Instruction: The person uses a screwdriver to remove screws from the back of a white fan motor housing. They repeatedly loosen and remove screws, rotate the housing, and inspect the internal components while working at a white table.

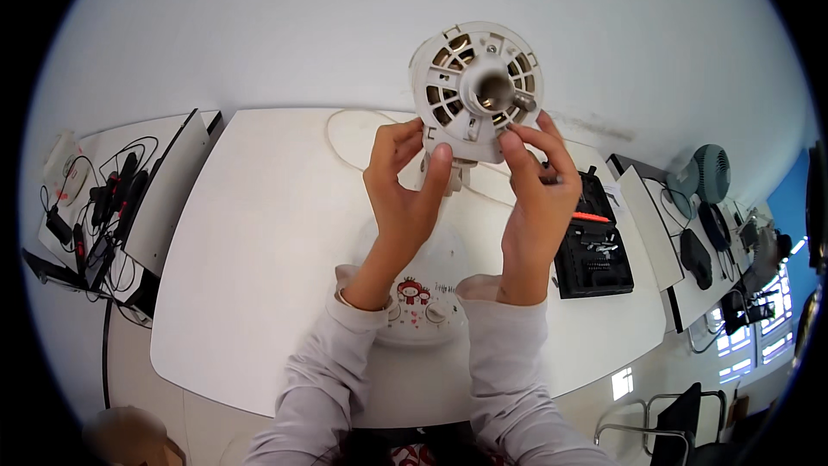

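The white motor housing of an electric fan faces me above the table, its slotted front cover bare of blades and grille. Copper-coloured parts show through the slots. My left hand grips the lower left rim between thumb and fingers. At the lower right rim, my right hand pinches the housing, its fingertips partly behind it. Below the housing, a pale neck shows between my hands. The white fan base, with a red cartoon figure and knobs, stands on the table under my wrists.
A white table carries an open black tool case with bits, right of my right hand. A pale cord curves behind the fan. Cables and dark tools lie on a left side table; a green fan stands at right.
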The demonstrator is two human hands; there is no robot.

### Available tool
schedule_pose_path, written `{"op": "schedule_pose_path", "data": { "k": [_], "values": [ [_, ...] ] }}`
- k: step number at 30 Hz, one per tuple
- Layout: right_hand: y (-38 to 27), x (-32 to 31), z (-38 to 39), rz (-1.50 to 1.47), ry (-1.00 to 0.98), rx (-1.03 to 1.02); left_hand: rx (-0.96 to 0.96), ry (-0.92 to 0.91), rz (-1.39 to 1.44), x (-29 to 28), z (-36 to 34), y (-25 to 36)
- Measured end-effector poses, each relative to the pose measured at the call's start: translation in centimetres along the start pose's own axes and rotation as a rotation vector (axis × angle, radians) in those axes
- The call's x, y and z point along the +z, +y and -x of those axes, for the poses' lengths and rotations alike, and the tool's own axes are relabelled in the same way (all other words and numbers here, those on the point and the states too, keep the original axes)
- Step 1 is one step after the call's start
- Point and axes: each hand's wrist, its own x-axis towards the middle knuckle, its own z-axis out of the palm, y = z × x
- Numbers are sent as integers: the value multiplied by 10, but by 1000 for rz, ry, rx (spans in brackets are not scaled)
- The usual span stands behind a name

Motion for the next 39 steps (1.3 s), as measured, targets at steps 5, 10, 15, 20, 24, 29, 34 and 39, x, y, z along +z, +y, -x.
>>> {"op": "schedule_pose_path", "data": {
  "k": [5, 10, 15, 20, 24, 29, 34, 39],
  "values": [
    [1, -1, -3, -232, -96, 175, -95, -18, -97, -2, 1, 4],
    [3, -1, -1, -184, -122, 177, -216, -61, -191, -9, -2, 21],
    [5, 5, 1, -234, -112, 150, -242, -192, 32, -17, -18, 10],
    [10, 4, -1, -268, -132, 164, -337, -187, 167, -3, -27, 27],
    [9, 5, 0, -290, -133, 158, -306, -358, 20, -12, -39, 22],
    [23, 12, 9, -316, -75, 51, -292, -291, 74, -3, -37, 24],
    [24, 19, 16, -349, -14, 23, -222, -308, 167, 3, -34, 29],
    [19, 19, 21, -352, 5, 4, -190, -344, 67, -8, -39, 25]
  ]
}}
